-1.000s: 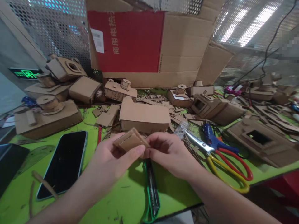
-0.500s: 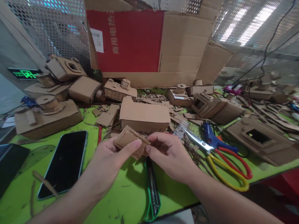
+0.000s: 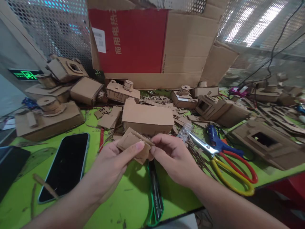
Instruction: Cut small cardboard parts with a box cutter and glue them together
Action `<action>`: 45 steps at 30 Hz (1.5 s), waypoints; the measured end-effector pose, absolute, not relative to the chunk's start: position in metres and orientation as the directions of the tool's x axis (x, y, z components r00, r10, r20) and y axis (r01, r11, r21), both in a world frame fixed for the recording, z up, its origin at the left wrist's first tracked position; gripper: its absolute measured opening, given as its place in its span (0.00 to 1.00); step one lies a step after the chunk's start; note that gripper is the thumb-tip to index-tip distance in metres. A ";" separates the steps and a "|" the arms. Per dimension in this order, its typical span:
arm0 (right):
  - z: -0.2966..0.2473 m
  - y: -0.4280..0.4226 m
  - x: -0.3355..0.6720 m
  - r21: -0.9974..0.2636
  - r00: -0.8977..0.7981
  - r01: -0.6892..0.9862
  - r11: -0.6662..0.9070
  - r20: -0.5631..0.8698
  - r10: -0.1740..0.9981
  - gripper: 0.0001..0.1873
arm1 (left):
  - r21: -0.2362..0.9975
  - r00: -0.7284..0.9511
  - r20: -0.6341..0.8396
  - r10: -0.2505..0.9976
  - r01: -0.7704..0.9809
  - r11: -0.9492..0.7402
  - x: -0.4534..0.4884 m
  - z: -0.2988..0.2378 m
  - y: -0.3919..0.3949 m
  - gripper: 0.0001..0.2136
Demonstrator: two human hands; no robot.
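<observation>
Between my hands, tilted above the green table [image 3: 133, 203], is a small folded cardboard piece [image 3: 130, 140]. My left hand [image 3: 116, 162] grips its left side, thumb lying across the face. The fingertips of my right hand [image 3: 173, 159] pinch a narrow cardboard strip [image 3: 146, 141] along its upper right edge; whether strip and piece are joined I cannot tell. Just beneath them lies a utility knife [image 3: 156, 194] with a green and black handle, its tip hidden by the hands. Behind the piece stands a larger cardboard box body [image 3: 147, 116].
A phone [image 3: 66, 165] lies at left. On the right are scissors [image 3: 221, 165] with red and yellow handles and a blue glue gun [image 3: 220, 141]. Cardboard camera models [image 3: 47, 119] line the left and back, another [image 3: 264, 143] sits at right. Cardboard scraps [image 3: 109, 117] litter the middle.
The cardboard piece has turned slightly in my hands, and my right fingertips have shifted a little along its upper right edge. Everything else lies as before.
</observation>
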State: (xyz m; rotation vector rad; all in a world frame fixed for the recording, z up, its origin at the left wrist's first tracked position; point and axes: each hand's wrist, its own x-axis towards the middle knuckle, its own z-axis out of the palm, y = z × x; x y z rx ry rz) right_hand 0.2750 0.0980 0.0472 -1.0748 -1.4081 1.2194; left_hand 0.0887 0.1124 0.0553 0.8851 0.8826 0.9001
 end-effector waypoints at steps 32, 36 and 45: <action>0.043 0.095 0.276 -0.991 -0.155 0.094 0.095 0.079 0.985 0.05 | 0.897 0.188 -0.291 0.938 -0.288 0.336 0.088 0.054 0.113 0.21; 0.044 0.095 0.275 -0.988 -0.147 0.099 0.116 0.101 0.984 0.03 | 0.900 0.204 -0.285 0.937 -0.279 0.335 0.090 0.055 0.111 0.21; 0.042 0.093 0.274 -0.982 -0.090 0.139 0.129 0.117 0.989 0.03 | 0.865 0.210 -0.286 0.935 -0.362 0.346 0.098 0.058 0.106 0.21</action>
